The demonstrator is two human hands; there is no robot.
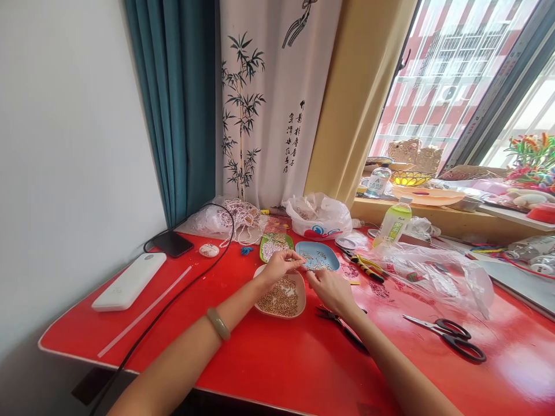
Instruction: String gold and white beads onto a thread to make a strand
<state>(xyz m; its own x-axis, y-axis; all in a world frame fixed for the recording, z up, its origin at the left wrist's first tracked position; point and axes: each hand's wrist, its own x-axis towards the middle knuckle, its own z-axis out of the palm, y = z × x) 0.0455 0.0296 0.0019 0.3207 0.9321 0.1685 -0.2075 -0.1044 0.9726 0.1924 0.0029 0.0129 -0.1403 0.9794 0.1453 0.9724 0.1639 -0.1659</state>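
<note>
Head view: I see the fingers of my left hand (280, 264) pinched narrow around something tiny, too small for me to tell whether it is a bead or a thread end. The right hand (330, 287) sits just beside it at three o'clock, fingers curled in toward the same spot; whether they grip anything I cannot tell.

Directly under both hands lies the pink dish of gold beads (281, 297), and it looks well filled, so I judge that most of the beading is still ahead. At twelve o'clock from the hands sits the blue dish (318, 256) with small beads scattered in it, and at eleven o'clock the green dish of pale beads (275, 245). No finished strand shows between the hands.

Further out on the red worktop (269, 358): dark pliers (340, 323) at five o'clock beside the right wrist, black-handled scissors (453, 336) well apart at four o'clock, yellow-handled cutters (366, 267) at two o'clock, and a white power bank (130, 281) far off at nine o'clock.
</note>
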